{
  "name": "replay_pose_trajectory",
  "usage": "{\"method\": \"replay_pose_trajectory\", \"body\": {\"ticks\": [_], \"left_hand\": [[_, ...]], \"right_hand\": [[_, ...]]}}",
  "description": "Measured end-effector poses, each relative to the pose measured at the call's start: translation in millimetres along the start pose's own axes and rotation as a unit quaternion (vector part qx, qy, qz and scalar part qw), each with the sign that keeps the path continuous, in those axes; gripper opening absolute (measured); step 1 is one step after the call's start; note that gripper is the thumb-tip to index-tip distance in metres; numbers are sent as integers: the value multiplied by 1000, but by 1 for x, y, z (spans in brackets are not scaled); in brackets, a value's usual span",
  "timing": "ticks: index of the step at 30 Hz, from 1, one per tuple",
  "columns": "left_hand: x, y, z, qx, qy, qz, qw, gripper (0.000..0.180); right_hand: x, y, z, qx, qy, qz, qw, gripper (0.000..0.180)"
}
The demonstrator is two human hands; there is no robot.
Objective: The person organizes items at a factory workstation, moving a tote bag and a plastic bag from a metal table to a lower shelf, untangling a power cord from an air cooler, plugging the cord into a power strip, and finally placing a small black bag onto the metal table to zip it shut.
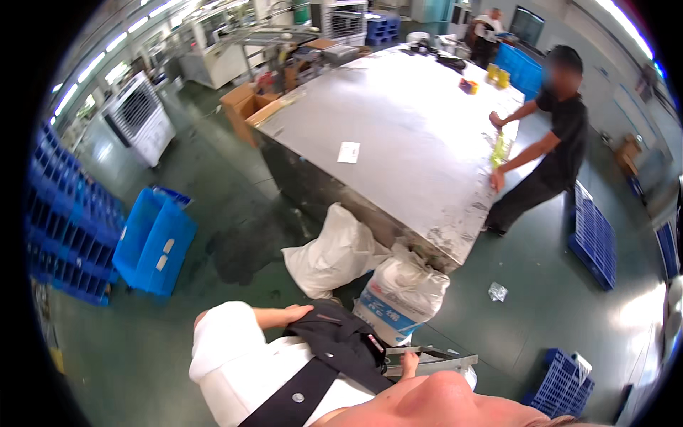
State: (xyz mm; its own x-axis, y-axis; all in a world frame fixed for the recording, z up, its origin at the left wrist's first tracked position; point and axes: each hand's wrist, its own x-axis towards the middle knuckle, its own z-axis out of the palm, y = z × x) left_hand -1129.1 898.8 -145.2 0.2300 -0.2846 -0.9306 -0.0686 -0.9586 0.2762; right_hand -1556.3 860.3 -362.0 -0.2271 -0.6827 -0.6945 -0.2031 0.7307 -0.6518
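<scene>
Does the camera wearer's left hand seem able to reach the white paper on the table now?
Probably not: the left hand is low, with a white sack between it and the paper.

To the right of the metal table [405, 135], a co-worker's [563, 132] face is being blurred. At its far end, dark items [424, 48] are being shown too small to identify. Well left of it, stacked blue pallets [75, 213] are being cut off by the dark rim. On its near side, the forearm behind the right hand [408, 364] is being hidden.

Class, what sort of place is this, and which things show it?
Probably a factory or workshop floor: there is a large metal-topped table, a stack of blue plastic pallets at the left, and two bulging white sacks beside the table.
</scene>
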Motion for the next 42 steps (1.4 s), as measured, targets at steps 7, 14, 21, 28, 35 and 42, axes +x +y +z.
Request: {"method": "replay_pose_trajectory", "body": {"ticks": [7, 14, 21, 28, 35, 42], "left_hand": [[10, 32, -7, 220, 111, 258, 934, 55], [31, 132, 4, 247, -55, 479, 841, 43], [59, 125, -27, 116, 73, 421, 897, 49], [46, 104, -23, 143, 26, 470, 870, 44], [6, 75, 1, 373, -163, 535, 740, 36], [-3, 110, 11, 408, -284, 584, 642, 38]], "right_hand": [[-68, -68, 38, 127, -27, 117, 985, 26], [-28, -112, 50, 174, -72, 97, 977, 42], [-49, -172, 128, 135, -142, 89, 977, 46], [-80, -126, 75, 128, -41, 60, 989, 37], [-141, 91, -46, -81, 71, 338, 935, 29], [-229, 17, 11, 146, 173, 222, 949, 22]]}}
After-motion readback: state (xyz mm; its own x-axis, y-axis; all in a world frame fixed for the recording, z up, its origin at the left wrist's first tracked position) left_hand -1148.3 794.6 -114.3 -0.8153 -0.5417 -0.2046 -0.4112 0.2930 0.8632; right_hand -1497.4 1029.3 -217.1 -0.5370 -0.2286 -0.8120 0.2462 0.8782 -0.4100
